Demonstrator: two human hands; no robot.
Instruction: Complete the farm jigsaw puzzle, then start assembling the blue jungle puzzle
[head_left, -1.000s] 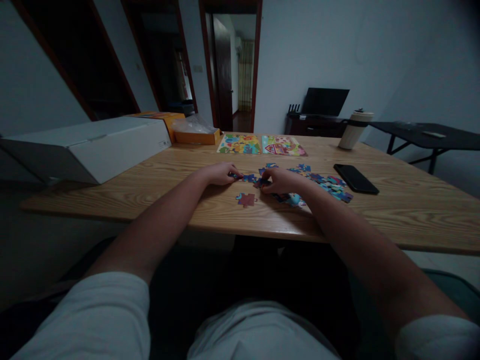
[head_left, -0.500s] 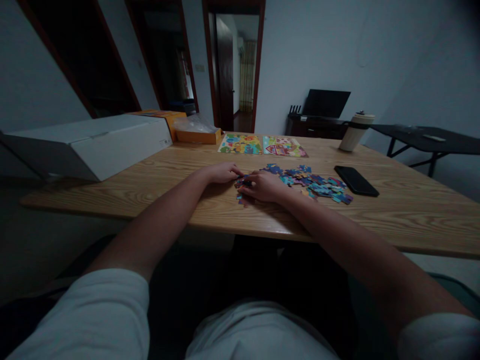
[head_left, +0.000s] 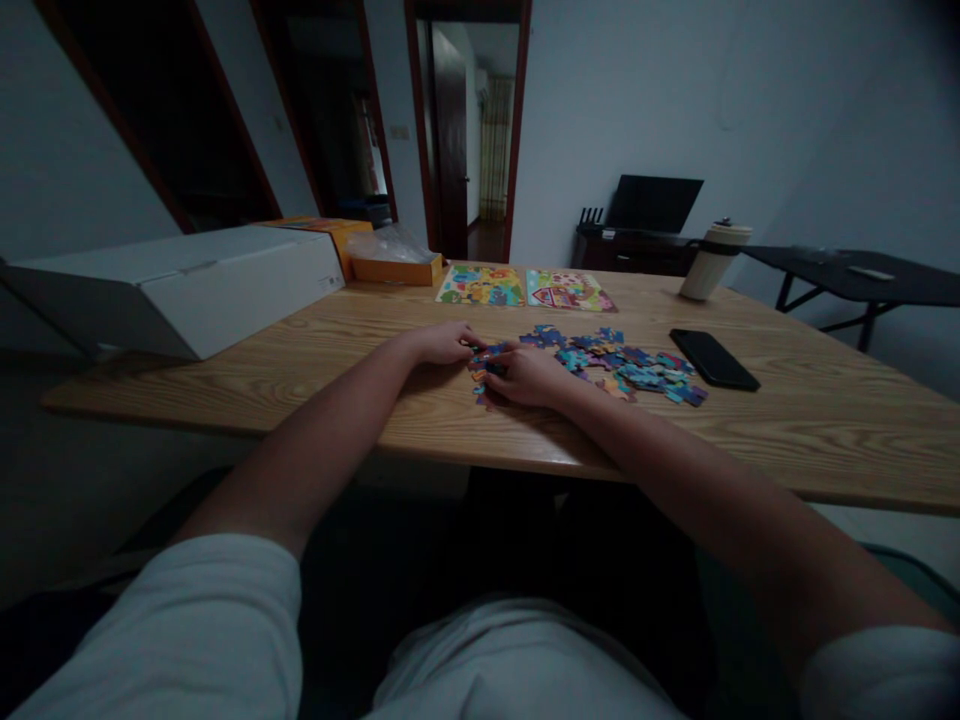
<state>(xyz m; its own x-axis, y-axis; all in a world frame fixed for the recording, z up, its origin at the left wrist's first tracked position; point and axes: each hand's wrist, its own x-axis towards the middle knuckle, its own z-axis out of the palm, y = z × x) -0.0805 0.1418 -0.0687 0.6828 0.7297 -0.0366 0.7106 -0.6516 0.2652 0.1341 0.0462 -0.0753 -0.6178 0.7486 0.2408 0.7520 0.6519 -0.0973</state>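
Several joined jigsaw puzzle pieces [head_left: 481, 378] lie flat on the table between my two hands. My left hand [head_left: 444, 343] rests at their upper left, its thumb and fingers pinched at a piece on the edge. From the right, my right hand [head_left: 529, 374] reaches over them, with bent fingers and thumb gripping a piece; the hand hides part of it. Beside and behind the right hand spreads a loose pile of puzzle pieces [head_left: 651, 372], mostly blue, teal and purple, some overlapping.
Two colourful picture sheets [head_left: 480, 286] lie beyond the pieces. A black phone [head_left: 714, 360] is right of the pile, with a cream tumbler [head_left: 709, 270] behind. On the left are a long white box [head_left: 247, 300] and an orange box tray [head_left: 397, 271] holding clear plastic.
My right fingers have shifted slightly to the right over the joined pieces. My left hand stays nearly where it was.
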